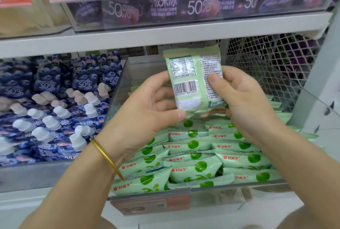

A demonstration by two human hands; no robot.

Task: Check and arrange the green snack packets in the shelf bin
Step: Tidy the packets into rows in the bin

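Upright, green packet (193, 81) pinched by left hand (145, 111) and right hand (244, 103), barcode (184, 87) facing, bin packets (195, 170) marked 好丽友.

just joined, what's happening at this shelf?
A person holds one green snack packet up over the clear shelf bin, gripped in both hands: the left hand on its left edge, the right hand on its right. Its back faces the camera, barcode and nutrition table showing, so it is being checked. The other green packets lie stacked in the bin below, fronts up. Blue jelly pouches fill the next bin to the left.
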